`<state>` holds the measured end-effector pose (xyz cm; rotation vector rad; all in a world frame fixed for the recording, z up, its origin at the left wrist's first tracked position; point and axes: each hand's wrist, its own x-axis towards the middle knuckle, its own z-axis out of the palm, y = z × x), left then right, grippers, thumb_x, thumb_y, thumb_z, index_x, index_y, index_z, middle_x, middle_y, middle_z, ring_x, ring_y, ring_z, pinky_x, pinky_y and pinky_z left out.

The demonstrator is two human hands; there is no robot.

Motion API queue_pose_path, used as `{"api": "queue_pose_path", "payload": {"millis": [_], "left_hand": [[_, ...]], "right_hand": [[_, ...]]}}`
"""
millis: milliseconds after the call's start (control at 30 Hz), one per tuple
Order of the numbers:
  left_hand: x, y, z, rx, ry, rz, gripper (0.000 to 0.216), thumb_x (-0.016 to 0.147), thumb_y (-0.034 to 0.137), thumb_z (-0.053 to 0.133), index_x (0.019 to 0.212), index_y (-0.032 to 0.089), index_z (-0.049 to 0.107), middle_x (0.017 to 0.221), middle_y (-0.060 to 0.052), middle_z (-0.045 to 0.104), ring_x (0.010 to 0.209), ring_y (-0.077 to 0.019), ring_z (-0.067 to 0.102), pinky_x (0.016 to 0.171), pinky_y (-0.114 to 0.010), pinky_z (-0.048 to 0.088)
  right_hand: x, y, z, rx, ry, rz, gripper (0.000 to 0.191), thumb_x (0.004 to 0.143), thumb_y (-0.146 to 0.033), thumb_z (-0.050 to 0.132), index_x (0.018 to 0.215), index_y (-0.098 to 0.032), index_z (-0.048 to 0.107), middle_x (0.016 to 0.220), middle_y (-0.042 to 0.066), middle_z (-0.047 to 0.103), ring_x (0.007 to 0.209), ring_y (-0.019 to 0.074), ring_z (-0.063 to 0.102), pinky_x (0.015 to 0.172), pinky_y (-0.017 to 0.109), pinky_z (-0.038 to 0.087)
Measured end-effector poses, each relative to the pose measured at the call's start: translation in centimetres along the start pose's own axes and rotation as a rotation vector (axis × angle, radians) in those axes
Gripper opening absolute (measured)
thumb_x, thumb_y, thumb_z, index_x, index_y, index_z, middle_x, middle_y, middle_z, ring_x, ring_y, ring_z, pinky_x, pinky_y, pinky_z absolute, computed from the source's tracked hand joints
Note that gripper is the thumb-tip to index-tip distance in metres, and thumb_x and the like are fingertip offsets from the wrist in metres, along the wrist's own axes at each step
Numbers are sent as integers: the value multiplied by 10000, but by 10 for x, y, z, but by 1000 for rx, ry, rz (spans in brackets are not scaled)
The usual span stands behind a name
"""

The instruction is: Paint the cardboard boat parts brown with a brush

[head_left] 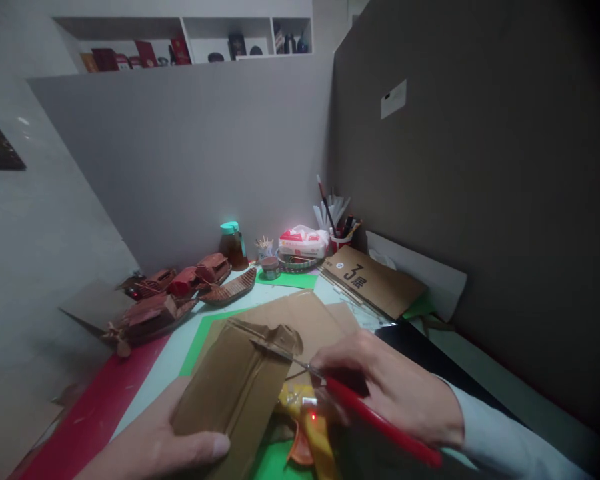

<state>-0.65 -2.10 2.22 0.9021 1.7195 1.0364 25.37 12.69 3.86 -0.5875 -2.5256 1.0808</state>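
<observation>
Low in the view, my left hand (165, 433) grips a folded piece of brown cardboard (220, 393), its thumb lying across the front face. My right hand (395, 380) is wrapped around the red handles of a pair of scissors (375, 417). The blades reach left across the upper end of the cardboard, where a strip curls up beside them. Behind it lie flat sheets of lighter cardboard (300, 313). Under my hands is a yellow item with an orange part (303, 443), partly hidden, with a small red light showing on it.
Several brown model boats (155, 313) stand at the left. Farther back are a bottle with a turquoise lid (233, 247), a small jar (270, 268), a tissue pack (304, 241) and a pen holder (341, 240). Marked cardboard (380, 280) leans near the right partition (470, 200).
</observation>
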Motion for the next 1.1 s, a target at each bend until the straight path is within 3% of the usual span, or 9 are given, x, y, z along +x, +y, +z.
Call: {"api": "queue_pose_path", "payload": {"millis": [200,367,433,533,667,767,900,1000,1100], "left_hand": [[-3,9,3,-272,-124,-40,649,623,435,909,1198,233,685,1013,-76,817,902,-369,762,822,-477,621],[-5,17,7,-249,164,134,580,401,529,969,868,232,797,820,-33,814,800,-335,749,686,-364,616],[-7,22,9,-226,184,163,545,384,557,964,796,240,800,806,-19,812,788,-310,746,677,-329,607],[-7,30,15,-228,107,128,556,396,569,960,798,225,790,793,-25,811,771,-295,753,678,-318,604],[-7,40,27,-123,90,5,645,547,535,920,1052,183,729,946,-95,823,876,-364,771,706,-392,620],[-5,45,34,33,118,63,645,609,545,885,1117,180,729,1042,-108,813,948,-361,762,755,-377,619],[-2,49,38,139,-10,135,478,691,553,831,1035,222,806,938,-70,825,855,-324,757,727,-345,608],[1,50,40,235,-106,123,490,744,591,776,1075,230,809,876,-65,816,859,-323,742,717,-333,594],[2,52,45,174,-180,98,555,743,598,772,1172,245,774,1025,-66,806,941,-336,729,808,-364,590]], "right_hand": [[-3,6,5,-66,35,-15,114,842,-208,581,788,-214,681,795,31,698,805,217,596,753,338,440],[-4,11,9,-78,36,-12,167,870,-290,602,937,-231,743,908,45,752,898,250,641,806,360,473],[-5,11,9,-77,36,-7,193,875,-302,594,964,-238,753,919,47,760,906,259,646,808,368,477],[-6,9,11,-63,29,3,218,881,-333,565,932,-241,755,901,56,757,898,269,645,796,380,480],[-4,4,11,-17,26,15,243,872,-426,582,886,-243,742,821,42,729,836,246,624,758,362,464],[-2,2,11,11,11,32,280,829,-502,664,766,-229,663,666,-3,616,662,181,528,627,310,397],[-3,3,9,36,14,41,469,785,-652,694,676,-224,537,614,-24,501,629,162,443,548,290,309],[-5,5,9,49,8,42,476,784,-623,716,627,-222,512,564,-45,460,578,140,400,540,290,296],[-7,6,10,57,8,36,461,798,-554,725,582,-218,496,524,-57,452,533,122,379,532,286,299]]}}
